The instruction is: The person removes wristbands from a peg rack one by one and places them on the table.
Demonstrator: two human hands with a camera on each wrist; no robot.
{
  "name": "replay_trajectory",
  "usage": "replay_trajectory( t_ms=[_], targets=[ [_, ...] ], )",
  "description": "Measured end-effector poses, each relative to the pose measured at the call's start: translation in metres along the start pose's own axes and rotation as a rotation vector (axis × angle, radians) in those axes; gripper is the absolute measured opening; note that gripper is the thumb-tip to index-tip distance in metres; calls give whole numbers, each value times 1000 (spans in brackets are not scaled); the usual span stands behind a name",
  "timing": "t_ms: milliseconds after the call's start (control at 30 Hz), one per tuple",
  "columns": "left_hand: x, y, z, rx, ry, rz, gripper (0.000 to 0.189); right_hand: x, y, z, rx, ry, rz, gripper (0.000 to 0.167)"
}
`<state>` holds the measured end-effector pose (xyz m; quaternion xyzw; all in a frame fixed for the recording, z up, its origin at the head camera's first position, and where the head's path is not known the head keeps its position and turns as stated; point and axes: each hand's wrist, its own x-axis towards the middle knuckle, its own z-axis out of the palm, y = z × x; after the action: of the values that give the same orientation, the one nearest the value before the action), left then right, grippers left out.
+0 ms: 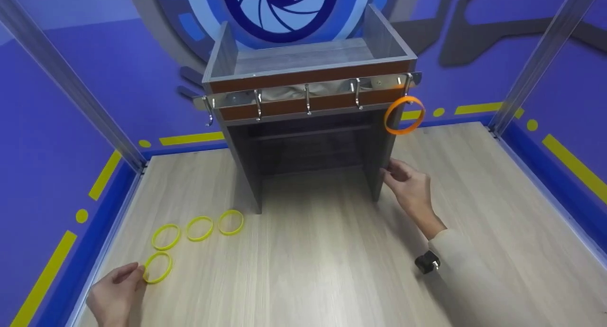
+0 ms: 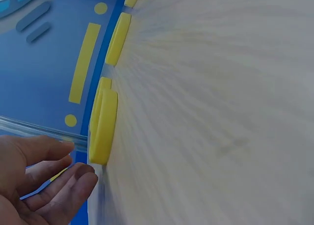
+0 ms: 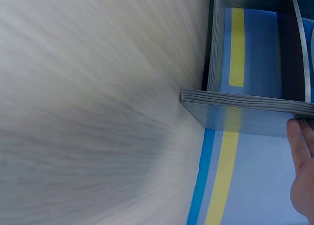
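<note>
My left hand (image 1: 115, 291) is low at the left, its fingertips close beside the nearest yellow ring (image 1: 158, 267). In the left wrist view its loosely bent fingers (image 2: 68, 193) stand apart from the yellow ring (image 2: 103, 129), with nothing between them. More yellow rings (image 1: 199, 228) lie flat on the wood-grain table in a row behind that one. At the right, my right hand (image 1: 409, 187) touches the side panel (image 1: 383, 156) of a grey wooden hook rack. Straight fingers (image 3: 298, 141) rest against that panel's outer face in the right wrist view. An orange ring (image 1: 404, 115) hangs from the rightmost hook.
The rack's metal strip (image 1: 332, 87) carries several hooks along its front, above an open compartment. An open tray (image 1: 303, 57) forms its top. Blue printed walls (image 1: 61, 109) with metal corner posts enclose the table (image 1: 308, 270). A small black device (image 1: 427, 262) sits at the right wrist.
</note>
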<state>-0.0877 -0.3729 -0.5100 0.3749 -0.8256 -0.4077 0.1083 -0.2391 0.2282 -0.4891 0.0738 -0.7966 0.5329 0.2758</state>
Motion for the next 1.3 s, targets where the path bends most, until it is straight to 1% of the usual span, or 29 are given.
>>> replay_trajectory(
  t_ms=[67, 133, 200, 367, 533, 667, 867, 967, 1133, 1200, 1300],
  targets=[
    [-3, 6, 1, 10, 17, 48, 35, 0, 0, 0, 0, -1, -1, 25],
    [-8, 13, 4, -12, 25, 96, 36, 0, 1, 0, 7, 0, -4, 24],
    [-13, 22, 8, -68, 32, 151, 35, 0, 0, 0, 12, 3, -6, 25],
    [-28, 48, 22, -202, 18, 271, 36, 0, -2, 2, 11, 13, 2, 27],
    [-43, 74, 39, -339, -35, 393, 34, -2, -11, 3, -16, 14, 21, 26],
    [-56, 96, 54, -466, -106, 476, 29, -2, -9, 3, -23, 11, 28, 25],
    [-72, 127, 79, -541, -190, 600, 26, -1, 0, 2, 4, 1, 25, 26],
    [-80, 142, 91, -570, -228, 638, 26, -1, 0, 1, 11, -7, 19, 25],
    [-94, 166, 107, -603, -291, 652, 28, -2, -3, 0, 13, -15, 19, 24],
    [-99, 174, 113, -616, -325, 662, 30, -3, -13, -1, 16, -12, 19, 24],
    [-107, 187, 122, -649, -374, 687, 30, -3, -15, 0, 17, -4, 16, 27]
  ],
)
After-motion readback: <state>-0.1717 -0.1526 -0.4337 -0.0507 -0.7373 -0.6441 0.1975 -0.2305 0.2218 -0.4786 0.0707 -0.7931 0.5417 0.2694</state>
